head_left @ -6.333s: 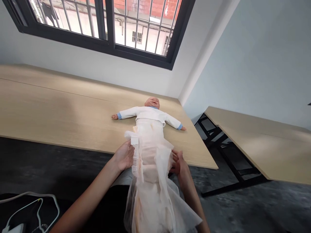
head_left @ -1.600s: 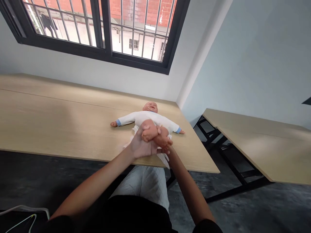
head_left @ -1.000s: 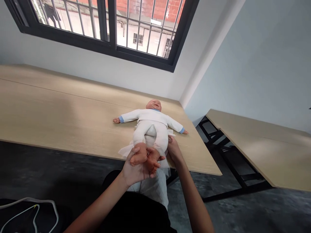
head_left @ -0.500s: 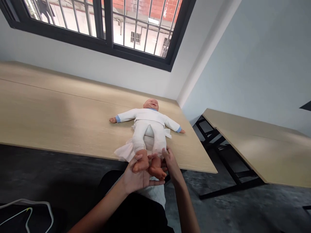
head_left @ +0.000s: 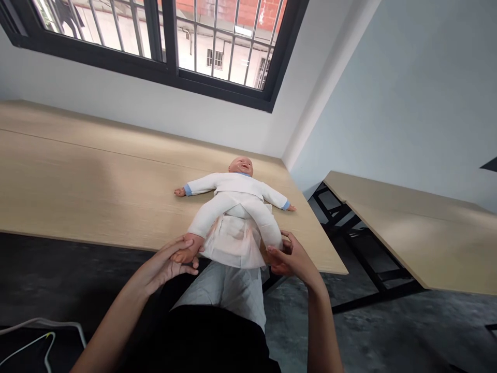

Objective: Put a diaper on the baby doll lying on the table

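Note:
A baby doll [head_left: 238, 184] in a white suit with blue cuffs lies on its back on the wooden table [head_left: 97, 191], arms stretched out and legs spread toward me. My left hand [head_left: 169, 264] is closed around the doll's bare foot on the left, thumb on top. On the other side my right hand [head_left: 293, 256] grips the doll's other lower leg, mostly covering that foot. Between the legs an unfolded white diaper [head_left: 233, 241] lies under the doll's bottom and reaches over the table's front edge.
A second wooden table [head_left: 407, 228] with black folding legs stands to the right, across a gap. Behind the doll are a white wall and a barred window [head_left: 225, 46]. White cables [head_left: 46, 326] lie at the lower left.
My hands have moved apart, left hand leftward and right hand rightward, spreading the doll's legs. The diaper between them now shows more fully.

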The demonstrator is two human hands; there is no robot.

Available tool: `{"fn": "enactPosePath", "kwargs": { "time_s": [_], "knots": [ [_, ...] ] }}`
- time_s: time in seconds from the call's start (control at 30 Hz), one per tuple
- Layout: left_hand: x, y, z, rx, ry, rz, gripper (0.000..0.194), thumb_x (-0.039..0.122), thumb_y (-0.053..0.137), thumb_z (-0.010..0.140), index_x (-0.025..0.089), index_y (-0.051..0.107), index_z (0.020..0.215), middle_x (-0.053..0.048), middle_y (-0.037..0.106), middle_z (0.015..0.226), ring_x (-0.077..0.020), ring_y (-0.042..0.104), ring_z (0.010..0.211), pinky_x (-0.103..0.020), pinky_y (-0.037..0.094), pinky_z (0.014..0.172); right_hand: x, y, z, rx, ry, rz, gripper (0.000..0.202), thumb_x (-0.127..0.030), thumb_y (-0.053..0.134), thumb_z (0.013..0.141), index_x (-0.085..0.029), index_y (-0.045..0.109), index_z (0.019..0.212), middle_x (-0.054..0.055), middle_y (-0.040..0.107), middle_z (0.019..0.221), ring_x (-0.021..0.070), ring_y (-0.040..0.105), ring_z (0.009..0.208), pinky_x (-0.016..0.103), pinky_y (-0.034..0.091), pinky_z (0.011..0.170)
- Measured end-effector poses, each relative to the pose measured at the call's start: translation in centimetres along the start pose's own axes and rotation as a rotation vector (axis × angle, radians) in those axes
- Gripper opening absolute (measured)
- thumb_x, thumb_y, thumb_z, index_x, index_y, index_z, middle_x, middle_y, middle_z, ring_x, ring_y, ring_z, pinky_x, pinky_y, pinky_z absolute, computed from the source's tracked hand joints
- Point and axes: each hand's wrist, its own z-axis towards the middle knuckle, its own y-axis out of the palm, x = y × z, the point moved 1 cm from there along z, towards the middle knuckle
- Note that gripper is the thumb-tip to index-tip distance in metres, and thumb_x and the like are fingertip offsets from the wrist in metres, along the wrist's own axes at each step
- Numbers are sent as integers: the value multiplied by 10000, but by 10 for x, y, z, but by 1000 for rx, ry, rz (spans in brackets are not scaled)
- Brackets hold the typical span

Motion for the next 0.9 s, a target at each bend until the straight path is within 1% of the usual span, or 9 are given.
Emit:
{"fn": "enactPosePath", "kwargs": {
  "time_s": [0.1,0.17,0.2,0.27,0.33,0.43,0.57,0.77,0.9],
  "knots": [
    [1,-2,-1,140,99,235,442,291,785,704,172,524,1040,1,607,842,-163,653,660,-317,583,603,-4,14,-5,295,-111,-281,576,-377,679,776,-157,500,1278,165,661,1139,332,637,1038,509,513,884],
    [-2,-1,-1,187,135,366,616,362,797,677,188,465,1166,-24,582,950,-184,662,694,-319,582,547,-11,37,-15,492,-280,-502,494,-338,571,863,-145,502,1312,192,587,1277,354,555,1181,564,445,979],
    [-5,0,0,199,153,423,698,397,789,677,201,425,1239,-38,566,999,-194,666,709,-319,579,523,-14,52,-20,505,-371,-586,460,-320,517,901,-141,500,1324,190,569,1306,350,524,1225,573,417,1012],
    [-10,1,0,190,181,506,818,436,758,702,246,330,1373,-54,536,1069,-198,671,733,-328,587,531,-18,84,-29,338,-563,-684,464,-328,500,934,-156,474,1364,166,528,1373,309,474,1295,516,413,1051],
    [-14,3,1,151,192,540,863,440,716,748,297,248,1459,-50,530,1077,-187,672,747,-351,604,595,-18,112,-33,213,-656,-768,555,-361,597,892,-189,451,1399,139,447,1460,301,403,1361,487,405,1074],
    [-15,5,1,118,170,546,846,417,667,792,309,226,1505,-39,550,1019,-180,666,749,-370,612,638,-10,135,-27,188,-697,-870,617,-207,629,842,-215,435,1428,97,377,1522,299,356,1396,493,358,1112],
    [-12,7,0,142,149,524,845,389,664,790,297,249,1520,-32,562,958,-185,663,719,-379,616,601,4,145,-14,237,-730,-903,649,-13,532,745,-228,533,1357,32,439,1487,294,380,1381,499,289,1144],
    [-10,12,-2,164,158,492,817,369,642,815,324,245,1527,-39,567,983,-167,663,676,-335,610,525,12,149,-20,266,-754,-819,677,39,429,716,-238,567,1318,-16,608,1326,231,504,1278,459,271,1146],
    [-12,12,-2,152,157,483,796,359,636,827,325,254,1525,-61,575,1058,-161,662,671,-312,602,490,9,148,-29,264,-787,-798,690,43,407,719,-233,549,1335,-30,614,1316,223,510,1267,442,256,1151]
  ]
}}
